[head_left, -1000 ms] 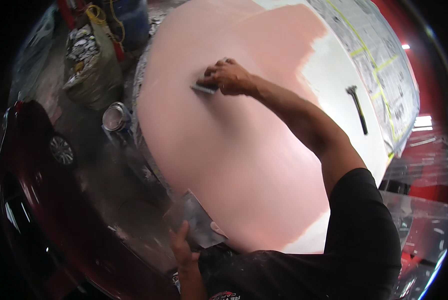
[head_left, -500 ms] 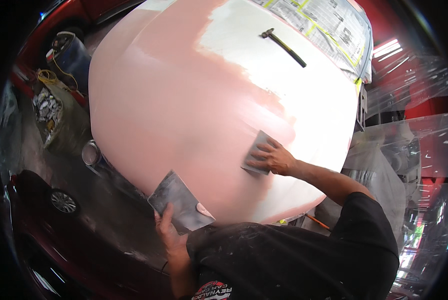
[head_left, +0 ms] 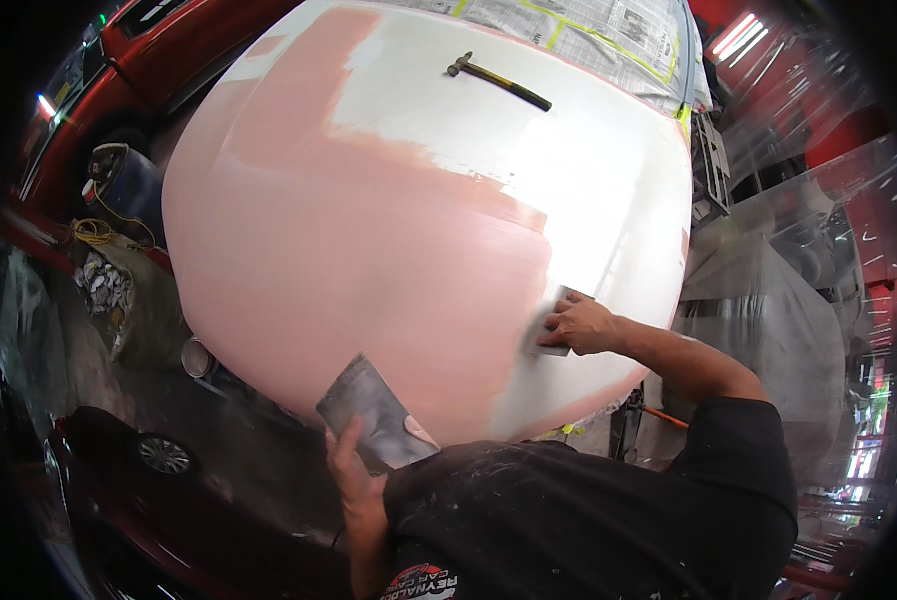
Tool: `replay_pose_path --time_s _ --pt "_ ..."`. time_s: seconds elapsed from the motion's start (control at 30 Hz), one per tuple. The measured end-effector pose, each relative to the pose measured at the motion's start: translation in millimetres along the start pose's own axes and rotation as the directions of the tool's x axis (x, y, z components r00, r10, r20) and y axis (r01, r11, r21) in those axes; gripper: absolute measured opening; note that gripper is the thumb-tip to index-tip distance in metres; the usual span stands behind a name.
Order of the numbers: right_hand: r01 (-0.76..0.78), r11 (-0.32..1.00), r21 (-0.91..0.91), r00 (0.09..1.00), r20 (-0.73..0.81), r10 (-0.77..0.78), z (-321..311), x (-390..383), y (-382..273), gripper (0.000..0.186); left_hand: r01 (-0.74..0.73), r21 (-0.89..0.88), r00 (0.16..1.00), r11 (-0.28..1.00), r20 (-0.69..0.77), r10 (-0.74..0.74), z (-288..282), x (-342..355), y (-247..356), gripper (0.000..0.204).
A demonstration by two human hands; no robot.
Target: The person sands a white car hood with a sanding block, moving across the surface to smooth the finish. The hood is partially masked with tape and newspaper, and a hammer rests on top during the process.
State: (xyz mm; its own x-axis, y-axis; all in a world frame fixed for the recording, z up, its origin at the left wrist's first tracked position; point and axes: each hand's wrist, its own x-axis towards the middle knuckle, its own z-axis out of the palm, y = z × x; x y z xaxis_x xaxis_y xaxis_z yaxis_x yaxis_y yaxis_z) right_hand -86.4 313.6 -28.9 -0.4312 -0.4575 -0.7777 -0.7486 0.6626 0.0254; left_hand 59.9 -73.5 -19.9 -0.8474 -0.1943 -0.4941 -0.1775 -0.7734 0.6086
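A car hood spreads out below me, coated with pink body filler over white, the boundary between them ragged. My right hand grips a grey filler spreader, its blade against the hood where the pink meets the white. In my left hand is a grey mixing board, tilted near the hood's front edge. A dab of pink filler sits on the board's right edge. My left thumb lies over the board's face; the fingers beneath are hidden.
A hammer lies on the hood's white far part. Newspaper and yellow tape cover the area beyond. Left stand a blue drum, a trash bag and a can. Plastic sheeting hangs at the right. A dark red car is lower left.
My right hand and the spreader have moved right, from the pink area onto its border with the white. My view has shifted a little; the left hand still holds the board.
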Motion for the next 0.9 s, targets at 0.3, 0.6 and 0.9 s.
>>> replay_pose_path --time_s 0.3,0.6,0.9 --pt "0.722 0.655 0.221 0.479 -0.843 -0.244 -101.2 -34.9 -151.6 0.077 0.252 -0.215 0.967 0.944 0.089 -0.238 -19.7 22.4 -25.8 0.035" --pt "0.521 0.800 -0.297 0.520 -0.633 -0.573 -120.4 41.2 -161.5 0.067 -0.083 -0.287 0.996 0.954 -0.056 0.070 -47.7 -13.3 49.6 0.036" --pt "0.230 0.879 -0.418 0.505 -0.721 -0.475 -313.3 287.3 -141.1 0.057 -0.242 -0.334 0.928 0.911 -0.353 0.117 -131.1 1.0 69.1 0.042"
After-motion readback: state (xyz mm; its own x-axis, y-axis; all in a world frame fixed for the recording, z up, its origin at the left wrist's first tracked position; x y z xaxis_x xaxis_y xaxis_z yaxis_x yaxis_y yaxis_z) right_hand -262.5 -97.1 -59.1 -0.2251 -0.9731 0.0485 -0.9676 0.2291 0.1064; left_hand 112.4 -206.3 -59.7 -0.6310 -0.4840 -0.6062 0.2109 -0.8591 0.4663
